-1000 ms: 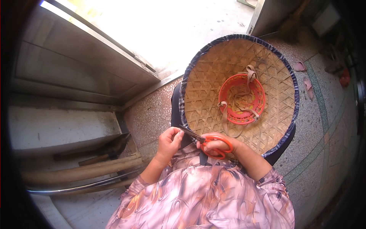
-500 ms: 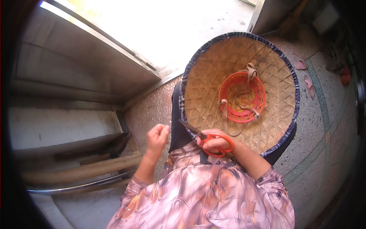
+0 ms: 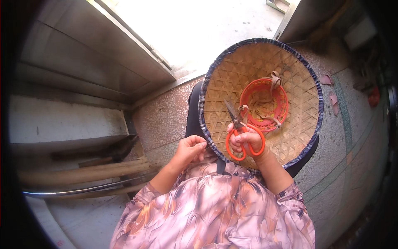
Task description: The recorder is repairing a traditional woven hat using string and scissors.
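A wide woven bamboo hat [image 3: 222,89] rests on my lap with its hollow inside facing up. Patterned dark blue cloth binds its rim [image 3: 202,103]. In its centre sits a red plastic basket-like ring [image 3: 243,99] with beige cloth straps [image 3: 275,79] tied to it. My right hand [image 3: 250,139] is closed around scissors [image 3: 236,123] with orange handles, held over the hat's near part. The dark blades point up and slightly left, a little apart. Beside the rim's near-left edge, my left hand [image 3: 191,150] pinches thumb and fingers together; anything between them is too small to see.
A grey metal door panel [image 3: 91,58] stands at the left, by a bright doorway [image 3: 199,33]. Below it are a wooden pole [image 3: 83,172] and a shiny metal rod [image 3: 70,192]. Pink slippers [image 3: 333,101] lie on the speckled floor at the right.
My right hand has raised the scissors and turned them, so the blades point more upward over the hat. My left hand has moved right and slightly down, close to the rim.
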### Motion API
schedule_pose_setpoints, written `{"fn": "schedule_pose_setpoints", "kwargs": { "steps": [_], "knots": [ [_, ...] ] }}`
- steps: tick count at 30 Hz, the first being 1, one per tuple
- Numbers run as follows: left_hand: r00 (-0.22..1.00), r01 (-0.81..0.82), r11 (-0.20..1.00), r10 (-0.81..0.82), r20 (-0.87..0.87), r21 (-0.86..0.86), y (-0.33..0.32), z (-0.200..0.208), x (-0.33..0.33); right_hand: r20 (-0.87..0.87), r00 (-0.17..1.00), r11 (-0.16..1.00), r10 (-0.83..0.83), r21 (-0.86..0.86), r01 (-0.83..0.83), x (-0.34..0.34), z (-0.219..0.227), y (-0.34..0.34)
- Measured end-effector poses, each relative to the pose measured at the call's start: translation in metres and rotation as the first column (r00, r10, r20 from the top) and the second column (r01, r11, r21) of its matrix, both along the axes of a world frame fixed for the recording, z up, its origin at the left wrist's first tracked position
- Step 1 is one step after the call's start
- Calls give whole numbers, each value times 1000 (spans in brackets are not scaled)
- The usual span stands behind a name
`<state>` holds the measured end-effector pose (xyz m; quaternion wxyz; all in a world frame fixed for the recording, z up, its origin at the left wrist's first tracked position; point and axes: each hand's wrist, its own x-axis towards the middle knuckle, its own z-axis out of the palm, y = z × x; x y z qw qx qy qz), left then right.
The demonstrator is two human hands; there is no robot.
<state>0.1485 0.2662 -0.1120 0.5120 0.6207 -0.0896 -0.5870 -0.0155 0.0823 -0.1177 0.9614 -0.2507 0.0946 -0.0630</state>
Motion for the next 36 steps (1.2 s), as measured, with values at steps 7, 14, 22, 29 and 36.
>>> {"fn": "schedule_pose_setpoints", "kwargs": {
  "steps": [7, 14, 22, 29, 36],
  "knots": [
    [994, -63, 997, 59, -97, -42, 14, 6, 11, -40, 975, 960, 216, -171, -220, -7, 7, -3],
    [975, -62, 995, 43, -217, -82, 31, 2, 21, -189, 923, 885, 334, -275, -376, -16, 16, -7],
    [991, -99, 995, 95, -89, -33, -5, 14, 4, -244, 940, 896, 238, -318, -309, -20, 24, -7],
    [959, 249, 967, -254, -124, -49, 5, 34, 18, -257, 813, -68, -523, -938, -341, -32, 20, -17],
    [997, 80, 963, -79, 13, -258, 9, 27, 10, -262, 872, -106, -413, -937, -332, -34, 21, 12]
  ]
}}
